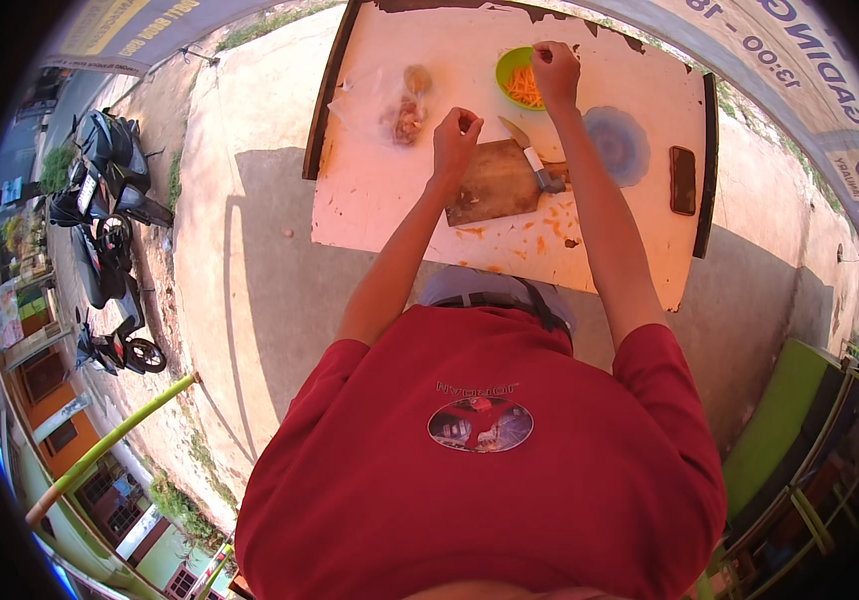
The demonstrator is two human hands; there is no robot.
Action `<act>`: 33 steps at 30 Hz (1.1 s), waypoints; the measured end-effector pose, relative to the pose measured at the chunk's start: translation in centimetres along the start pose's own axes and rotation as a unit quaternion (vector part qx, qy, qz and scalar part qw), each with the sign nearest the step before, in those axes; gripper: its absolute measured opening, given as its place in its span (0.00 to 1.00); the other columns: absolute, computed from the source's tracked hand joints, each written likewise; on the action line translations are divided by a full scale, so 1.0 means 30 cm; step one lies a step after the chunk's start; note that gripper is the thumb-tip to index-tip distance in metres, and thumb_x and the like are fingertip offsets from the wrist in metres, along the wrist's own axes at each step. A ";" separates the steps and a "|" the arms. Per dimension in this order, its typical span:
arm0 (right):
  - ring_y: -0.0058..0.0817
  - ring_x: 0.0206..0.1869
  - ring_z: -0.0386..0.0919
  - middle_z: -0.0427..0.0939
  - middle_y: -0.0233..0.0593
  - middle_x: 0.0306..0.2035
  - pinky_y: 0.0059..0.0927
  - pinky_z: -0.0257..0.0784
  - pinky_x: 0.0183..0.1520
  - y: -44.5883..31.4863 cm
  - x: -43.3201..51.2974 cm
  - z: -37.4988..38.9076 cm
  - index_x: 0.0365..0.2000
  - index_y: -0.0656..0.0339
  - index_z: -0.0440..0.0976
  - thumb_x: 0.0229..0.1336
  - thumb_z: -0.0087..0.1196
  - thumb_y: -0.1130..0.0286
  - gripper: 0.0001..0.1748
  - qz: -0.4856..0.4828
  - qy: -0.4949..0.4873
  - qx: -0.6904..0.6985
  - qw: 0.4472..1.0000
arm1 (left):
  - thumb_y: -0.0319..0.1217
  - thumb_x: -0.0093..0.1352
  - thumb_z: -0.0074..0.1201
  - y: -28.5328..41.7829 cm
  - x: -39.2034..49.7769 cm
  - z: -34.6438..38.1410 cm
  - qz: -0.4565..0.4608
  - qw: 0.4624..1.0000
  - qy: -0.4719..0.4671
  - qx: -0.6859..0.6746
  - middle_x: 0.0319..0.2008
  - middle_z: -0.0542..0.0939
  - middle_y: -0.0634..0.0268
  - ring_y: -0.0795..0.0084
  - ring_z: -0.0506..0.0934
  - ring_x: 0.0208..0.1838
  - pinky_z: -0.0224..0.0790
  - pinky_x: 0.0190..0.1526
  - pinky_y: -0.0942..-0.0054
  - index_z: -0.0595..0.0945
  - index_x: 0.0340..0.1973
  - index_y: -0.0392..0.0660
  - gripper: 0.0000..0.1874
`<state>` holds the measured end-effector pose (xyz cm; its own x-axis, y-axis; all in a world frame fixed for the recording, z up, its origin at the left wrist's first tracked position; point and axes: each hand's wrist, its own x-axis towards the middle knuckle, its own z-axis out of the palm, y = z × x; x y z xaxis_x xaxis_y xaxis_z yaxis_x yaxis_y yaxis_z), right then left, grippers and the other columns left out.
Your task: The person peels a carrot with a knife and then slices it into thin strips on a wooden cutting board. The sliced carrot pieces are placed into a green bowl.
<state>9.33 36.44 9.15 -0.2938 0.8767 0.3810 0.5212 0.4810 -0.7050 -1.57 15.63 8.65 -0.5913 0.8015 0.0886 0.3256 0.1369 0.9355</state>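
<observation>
My right hand (555, 69) is raised at the right rim of a green bowl (505, 69) holding orange shreds, likely carrot (523, 87). Its fingers are curled together; whether something small is between them cannot be told. My left hand (456, 139) hovers by the upper left corner of a wooden cutting board (489, 184), thumb and fingertips curled close. A knife (531, 156) lies across the board, its blade tip past the upper edge. A grey-handled tool, perhaps a peeler (549, 182), lies beside the knife handle. Left of my left hand is a clear plastic bag (377, 105) with reddish pieces inside.
A bluish scalloped plate or lid (615, 146) and a phone (682, 180) lie on the right of the white table (369, 217). Orange scraps (542, 244) are scattered near its front edge. Dark raised strips line both table sides. Parked motorcycles (111, 195) stand far left.
</observation>
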 end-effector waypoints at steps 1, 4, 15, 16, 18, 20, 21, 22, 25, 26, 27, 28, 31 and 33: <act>0.36 0.41 0.85 0.85 0.47 0.41 0.35 0.78 0.48 0.050 -0.015 0.021 0.40 0.63 0.83 0.52 0.64 0.70 0.14 0.013 -0.075 -0.075 0.994 | 0.29 0.67 0.62 0.043 0.072 0.030 0.025 1.000 0.001 -0.011 0.26 0.82 0.59 0.70 0.79 0.29 0.72 0.35 0.70 0.80 0.34 0.37 0.08; 0.40 0.44 0.85 0.85 0.49 0.43 0.39 0.78 0.50 0.038 -0.060 0.020 0.44 0.64 0.81 0.55 0.64 0.67 0.17 0.011 -0.031 -0.072 0.997 | 0.29 0.64 0.63 0.119 0.243 0.100 0.056 0.998 -0.012 0.018 0.26 0.83 0.59 0.66 0.81 0.30 0.74 0.36 0.68 0.82 0.34 0.37 0.08; 0.43 0.50 0.81 0.82 0.48 0.47 0.36 0.76 0.55 -0.086 -0.749 -0.106 0.46 0.67 0.78 0.59 0.57 0.75 0.14 0.021 -0.207 0.093 0.974 | 0.31 0.63 0.61 -0.077 0.336 0.304 0.053 0.993 -0.065 0.086 0.49 0.84 0.48 0.55 0.83 0.52 0.75 0.54 0.64 0.81 0.55 0.42 0.23; 0.43 0.54 0.79 0.80 0.49 0.51 0.37 0.75 0.57 -0.074 -0.816 -0.079 0.48 0.67 0.77 0.58 0.56 0.77 0.16 -0.042 -0.233 0.057 0.970 | 0.30 0.63 0.61 -0.095 0.249 0.260 0.074 0.990 -0.071 0.097 0.51 0.83 0.48 0.57 0.83 0.52 0.76 0.53 0.64 0.80 0.56 0.41 0.24; 0.42 0.59 0.76 0.77 0.48 0.56 0.38 0.73 0.60 -0.074 -0.887 -0.012 0.50 0.67 0.76 0.57 0.55 0.79 0.18 -0.134 -0.249 0.060 0.957 | 0.27 0.64 0.61 -0.170 0.096 0.155 -0.007 0.994 -0.105 -0.019 0.51 0.83 0.51 0.62 0.83 0.51 0.77 0.52 0.68 0.79 0.57 0.38 0.24; 0.40 0.66 0.70 0.73 0.47 0.61 0.37 0.70 0.64 -0.111 -0.922 0.027 0.50 0.66 0.77 0.55 0.54 0.80 0.20 -0.197 -0.286 0.059 0.936 | 0.24 0.67 0.60 -0.282 -0.036 0.047 -0.155 0.963 -0.122 -0.185 0.49 0.83 0.52 0.64 0.83 0.50 0.78 0.51 0.69 0.76 0.57 0.34 0.23; 0.41 0.66 0.69 0.73 0.47 0.61 0.37 0.70 0.64 -0.099 -0.942 0.036 0.50 0.66 0.77 0.55 0.54 0.80 0.20 -0.218 -0.295 0.019 0.930 | 0.25 0.67 0.59 -0.276 -0.098 0.010 -0.218 0.934 -0.097 -0.266 0.48 0.83 0.52 0.64 0.83 0.50 0.79 0.51 0.69 0.75 0.57 0.34 0.23; 0.41 0.67 0.68 0.72 0.47 0.62 0.37 0.70 0.64 -0.080 -0.945 0.047 0.50 0.66 0.77 0.54 0.53 0.79 0.20 -0.244 -0.302 -0.022 0.921 | 0.25 0.68 0.59 -0.258 -0.143 -0.025 -0.273 0.895 -0.069 -0.346 0.48 0.83 0.53 0.63 0.82 0.49 0.79 0.51 0.68 0.74 0.58 0.33 0.23; 0.41 0.65 0.69 0.73 0.45 0.60 0.36 0.73 0.60 -0.070 -0.965 0.047 0.47 0.65 0.78 0.53 0.52 0.79 0.18 -0.291 -0.312 -0.065 0.902 | 0.28 0.70 0.59 -0.324 -0.236 -0.102 -0.352 0.801 0.006 -0.484 0.49 0.81 0.52 0.60 0.82 0.48 0.79 0.53 0.65 0.73 0.56 0.33 0.21; 0.41 0.64 0.69 0.73 0.45 0.59 0.36 0.74 0.58 -0.071 -0.964 0.044 0.46 0.65 0.78 0.53 0.52 0.78 0.18 -0.299 -0.313 -0.066 0.899 | 0.29 0.71 0.59 -0.366 -0.264 -0.119 -0.364 0.777 0.026 -0.514 0.50 0.81 0.51 0.59 0.83 0.47 0.78 0.54 0.63 0.73 0.55 0.33 0.20; 0.41 0.61 0.70 0.73 0.44 0.58 0.37 0.74 0.56 -0.063 -0.958 0.044 0.45 0.64 0.78 0.53 0.52 0.78 0.17 -0.290 -0.345 -0.074 0.890 | 0.29 0.71 0.58 -0.374 -0.282 -0.133 -0.369 0.785 0.024 -0.497 0.49 0.81 0.53 0.60 0.83 0.46 0.78 0.53 0.64 0.73 0.55 0.34 0.20; 0.40 0.59 0.72 0.74 0.44 0.56 0.37 0.75 0.54 -0.052 -0.945 0.045 0.44 0.64 0.78 0.53 0.51 0.78 0.16 -0.279 -0.375 -0.082 0.880 | 0.29 0.71 0.58 -0.380 -0.302 -0.144 -0.375 0.794 0.022 -0.479 0.48 0.81 0.54 0.61 0.83 0.46 0.78 0.52 0.65 0.73 0.55 0.34 0.19; 0.40 0.50 0.76 0.77 0.42 0.50 0.39 0.76 0.46 -0.007 -0.915 0.077 0.39 0.62 0.79 0.52 0.53 0.79 0.13 -0.208 -0.347 -0.083 0.911 | 0.30 0.71 0.59 -0.365 -0.344 -0.167 -0.393 0.854 -0.008 -0.341 0.46 0.83 0.58 0.63 0.83 0.45 0.78 0.49 0.68 0.76 0.53 0.36 0.18; 0.39 0.43 0.79 0.79 0.41 0.44 0.38 0.76 0.43 0.032 -0.853 0.101 0.36 0.62 0.80 0.51 0.55 0.79 0.10 -0.135 -0.273 -0.079 0.949 | 0.30 0.68 0.61 -0.361 -0.356 -0.166 -0.355 0.911 -0.039 -0.206 0.44 0.83 0.60 0.66 0.83 0.43 0.77 0.46 0.70 0.79 0.51 0.36 0.18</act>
<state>14.92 14.43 -3.10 -0.7834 0.6061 0.1375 0.4681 0.7210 -0.5110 -2.46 2.69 -0.71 -0.4853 0.6368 -0.5991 -0.4334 0.4200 0.7974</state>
